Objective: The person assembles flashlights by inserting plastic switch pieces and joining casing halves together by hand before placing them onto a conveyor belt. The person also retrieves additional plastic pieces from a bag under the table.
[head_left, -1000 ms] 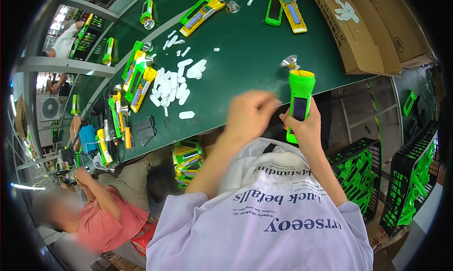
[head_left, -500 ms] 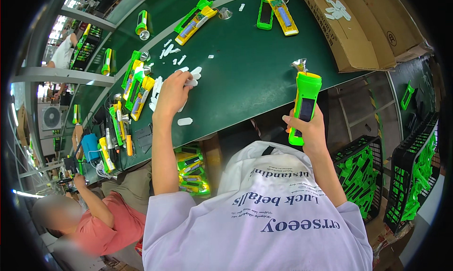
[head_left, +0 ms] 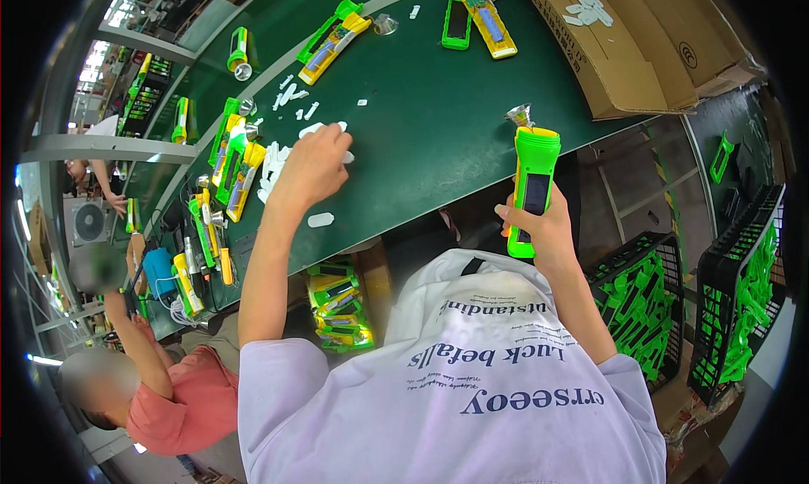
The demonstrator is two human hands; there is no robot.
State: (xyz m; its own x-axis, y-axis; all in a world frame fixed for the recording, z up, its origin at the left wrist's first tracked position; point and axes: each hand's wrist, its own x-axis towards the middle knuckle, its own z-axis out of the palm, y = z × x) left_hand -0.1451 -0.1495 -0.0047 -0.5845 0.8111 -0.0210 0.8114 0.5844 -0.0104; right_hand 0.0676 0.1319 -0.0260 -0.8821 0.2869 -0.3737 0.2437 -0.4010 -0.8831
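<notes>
My right hand is wrapped round the handle of a green and yellow flashlight, held upright off the table's front edge. A dark panel shows on its green side, and a silver reflector cup hangs loose at its top. Over the green table, my left hand has its fingers curled down at a scatter of small white plastic strips. A white strip pokes out beside its fingers; the palm hides the rest. One oval white strip lies apart, nearer the table's edge.
Opened flashlights lie across the green table, more of them at the left. A cardboard box stands back right. Black crates of green parts sit at the right. A co-worker in a red shirt is at the left.
My left hand has shifted slightly among the white strips, its fingers drawn in. My right hand still holds the flashlight upright. The whole view has moved a little; the co-worker's arm has changed position.
</notes>
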